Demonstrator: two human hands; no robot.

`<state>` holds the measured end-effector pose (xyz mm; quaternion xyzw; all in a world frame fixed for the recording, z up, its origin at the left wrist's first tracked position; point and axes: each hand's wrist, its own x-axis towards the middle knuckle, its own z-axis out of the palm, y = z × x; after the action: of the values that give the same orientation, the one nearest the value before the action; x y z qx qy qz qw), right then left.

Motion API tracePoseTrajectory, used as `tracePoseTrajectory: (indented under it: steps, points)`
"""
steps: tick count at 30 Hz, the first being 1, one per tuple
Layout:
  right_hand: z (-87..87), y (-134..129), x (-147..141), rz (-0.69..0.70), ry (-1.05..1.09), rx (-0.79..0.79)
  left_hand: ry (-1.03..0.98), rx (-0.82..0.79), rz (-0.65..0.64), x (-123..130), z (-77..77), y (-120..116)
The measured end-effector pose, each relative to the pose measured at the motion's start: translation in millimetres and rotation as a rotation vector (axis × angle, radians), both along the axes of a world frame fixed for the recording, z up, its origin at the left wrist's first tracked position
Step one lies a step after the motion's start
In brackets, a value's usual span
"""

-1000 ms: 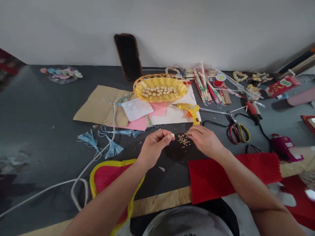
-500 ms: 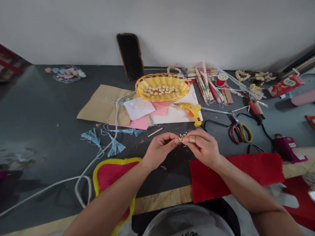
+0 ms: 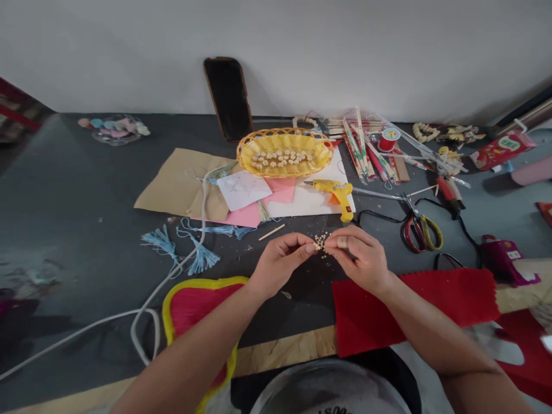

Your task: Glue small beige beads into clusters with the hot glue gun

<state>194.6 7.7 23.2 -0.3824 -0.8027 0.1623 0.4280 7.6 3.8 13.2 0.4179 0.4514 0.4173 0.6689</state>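
Observation:
Over the dark table, my left hand (image 3: 282,261) pinches a small pale bead cluster (image 3: 318,246) between thumb and fingertips. My right hand (image 3: 362,261) is closed in a pinch just to the right of it, with a beige band round one finger; whatever its fingertips hold is too small to make out. Loose tiny beads (image 3: 323,237) lie on the table behind and between the fingertips. Farther back, a yellow woven basket (image 3: 276,140) holds several small pale flower-shaped clusters (image 3: 287,156). A yellow glue gun (image 3: 344,198) rests behind my right hand.
Scissors (image 3: 420,230), a black cord and a red cloth (image 3: 448,293) lie to the right. Blue tassels (image 3: 202,259), a white cable (image 3: 172,267) and brown paper (image 3: 172,184) are at left. A phone (image 3: 228,98) leans on the wall; wrapped sticks (image 3: 360,149) lie behind.
My right hand has shifted slightly right, its fingertips parting a little from the cluster in my left hand. My left hand stays almost in place.

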Motion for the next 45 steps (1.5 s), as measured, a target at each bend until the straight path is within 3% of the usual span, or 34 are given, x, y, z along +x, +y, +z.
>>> tracePoseTrajectory:
  steps: [20,22,27,30,38,45]
  points:
    - [-2.2,0.5,1.5,0.096,-0.092,0.05,-0.004,0.01,-0.078,-1.6,-2.2,0.0]
    - [-1.1,0.0,2.9,0.106,-0.034,-0.007,-0.03,-0.009,-0.094,-2.2,-3.0,0.2]
    - [0.9,-0.2,7.3,0.233,0.158,-0.332,-0.105,-0.044,-0.208,-4.8,-3.6,1.0]
    - [0.8,0.8,8.7,0.33,0.185,-0.405,-0.095,-0.045,-0.268,-5.8,-3.4,1.3]
    - [-2.4,-0.4,7.4,0.335,0.18,-0.319,-0.082,-0.053,-0.309,-5.2,-1.6,1.2]
    - [-3.0,-1.1,6.8,0.331,0.177,-0.271,-0.052,-0.105,-0.256,-4.8,-1.9,-0.5]
